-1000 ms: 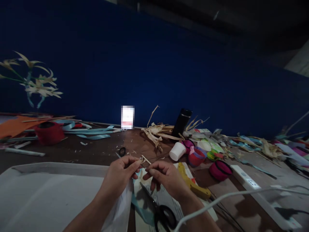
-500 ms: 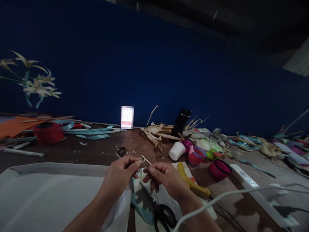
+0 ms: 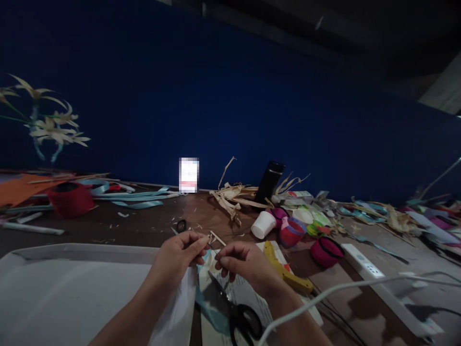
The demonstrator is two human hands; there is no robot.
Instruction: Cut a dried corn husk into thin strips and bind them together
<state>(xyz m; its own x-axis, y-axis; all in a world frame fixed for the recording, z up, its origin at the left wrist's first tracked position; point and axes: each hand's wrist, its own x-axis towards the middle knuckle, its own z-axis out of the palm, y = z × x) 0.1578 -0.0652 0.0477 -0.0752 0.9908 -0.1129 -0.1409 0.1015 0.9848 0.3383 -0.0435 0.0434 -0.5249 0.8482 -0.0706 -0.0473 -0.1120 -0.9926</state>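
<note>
My left hand (image 3: pixel 178 257) and my right hand (image 3: pixel 245 262) meet low in the middle of the view, both pinched on a thin pale straw strip (image 3: pixel 215 239) that runs between the fingertips and pokes up behind them. Under the hands lie a sheet of paper (image 3: pixel 245 295) and black-handled scissors (image 3: pixel 239 315). A yellow glue gun (image 3: pixel 284 274) rests just right of my right hand.
A large white sheet (image 3: pixel 72 293) covers the near left. On the brown table stand a white cup (image 3: pixel 263 224), red and pink ribbon rolls (image 3: pixel 326 252), dried husks (image 3: pixel 234 197), a black flask (image 3: pixel 270 181), a white power strip (image 3: pixel 365 266) and a white cable (image 3: pixel 342 288).
The two hands have pulled slightly apart along the strip; my left fingers have stretched out a little. The view has shifted slightly.
</note>
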